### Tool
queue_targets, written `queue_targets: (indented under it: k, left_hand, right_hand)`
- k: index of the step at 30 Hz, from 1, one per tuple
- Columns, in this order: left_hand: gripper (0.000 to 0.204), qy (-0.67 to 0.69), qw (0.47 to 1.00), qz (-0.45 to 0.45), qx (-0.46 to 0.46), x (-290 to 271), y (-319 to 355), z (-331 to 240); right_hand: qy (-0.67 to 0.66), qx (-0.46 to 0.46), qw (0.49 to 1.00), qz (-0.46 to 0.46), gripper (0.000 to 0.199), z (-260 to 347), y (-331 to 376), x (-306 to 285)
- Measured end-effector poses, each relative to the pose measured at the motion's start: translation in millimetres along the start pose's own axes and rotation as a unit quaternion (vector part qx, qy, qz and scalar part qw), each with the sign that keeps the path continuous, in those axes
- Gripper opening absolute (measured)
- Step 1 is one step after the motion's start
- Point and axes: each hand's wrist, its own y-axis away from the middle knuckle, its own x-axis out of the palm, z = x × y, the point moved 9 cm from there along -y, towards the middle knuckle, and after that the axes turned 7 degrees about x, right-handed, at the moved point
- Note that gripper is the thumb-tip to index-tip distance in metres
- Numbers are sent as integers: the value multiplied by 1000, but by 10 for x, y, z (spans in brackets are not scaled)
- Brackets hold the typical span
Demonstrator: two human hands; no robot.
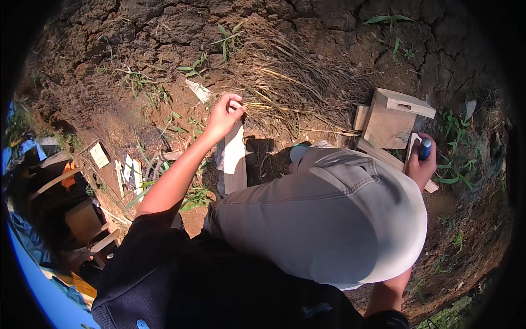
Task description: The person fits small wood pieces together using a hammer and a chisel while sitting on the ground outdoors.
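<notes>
My left hand is at the upper end of a pale wooden board. Its fingers are curled in a pinch; whatever may be between them is too small to tell. Past my bent knee, my right hand is wrapped around a blue-handled tool, whose working end is hidden. Close by that hand stands a small box-like piece of joined wood, with a narrow slot in its top piece. A flat wooden strip lies beneath it, partly covered by my leg.
Dry straw is heaped on cracked soil ahead. A pointed wood offcut lies beyond my left hand. Wood scraps lie farther left, near a shaded pile of boards and an orange item. Green weeds grow at right.
</notes>
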Motion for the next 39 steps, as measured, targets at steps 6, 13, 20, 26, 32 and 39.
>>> queue_targets:
  k: [6,13,20,26,32,39]
  left_hand:
    - [51,-62,981,-144,-110,20,1164,784]
    - [16,222,964,-24,-147,732,659,723]
    - [11,85,976,185,77,1935,-802,-1299]
    - [45,-135,845,256,450,3506,-1166,-3274]
    - [67,-247,808,345,410,4409,-1425,-3122]
    - [71,-450,758,280,381,4418,-1168,-3288]
  right_hand:
    - [206,121,971,5,42,-380,145,-98]
    - [235,128,949,167,30,-687,12,10]
    - [263,206,931,149,28,-907,410,-420]
    - [238,285,901,226,36,-1234,848,-506]
    - [155,305,924,169,38,-1222,1171,-710]
    - [116,355,923,95,37,-1217,1509,-1135]
